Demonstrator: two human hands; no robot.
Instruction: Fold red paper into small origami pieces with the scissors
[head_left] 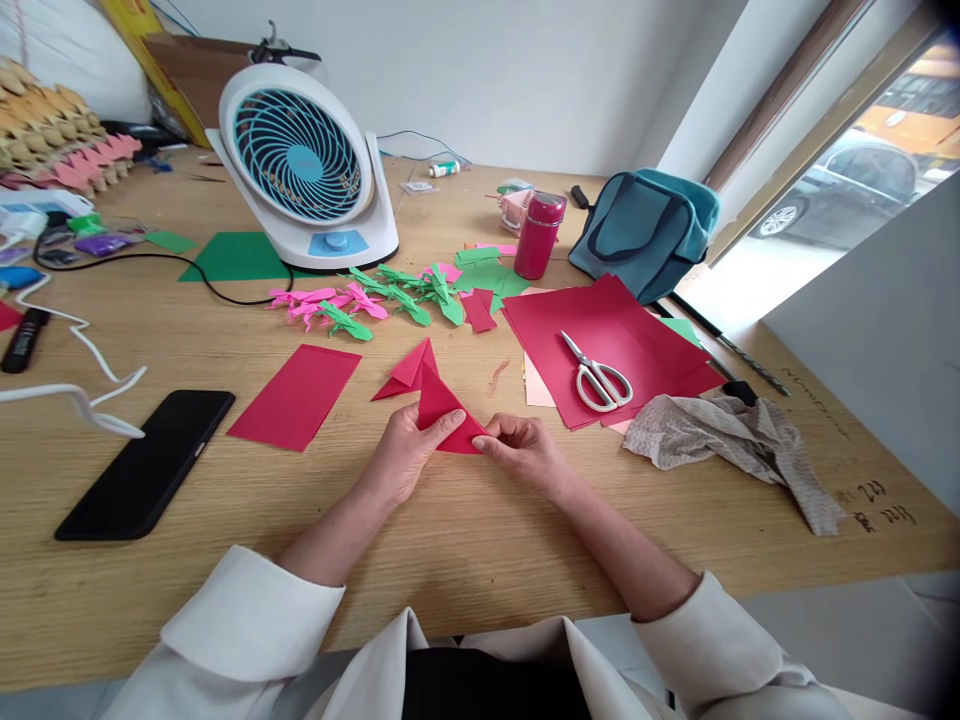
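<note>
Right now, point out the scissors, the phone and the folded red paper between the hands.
Scissors [588,366]: head view, on the crossing of the blades.
Phone [147,465]: head view, middle of the dark screen.
Folded red paper [441,400]: head view, on its upper flap.

A white fan with blue blades stands toward the far left of the tabletop, its black cord trailing on the wood. Near the front left corner lies a black phone, a white cable reaching over it; a black marker lies by the left edge. Toward the far right, a red tumbler stands beside a teal bag. A crumpled patterned cloth and a drill bit lie toward the right edge.
</note>
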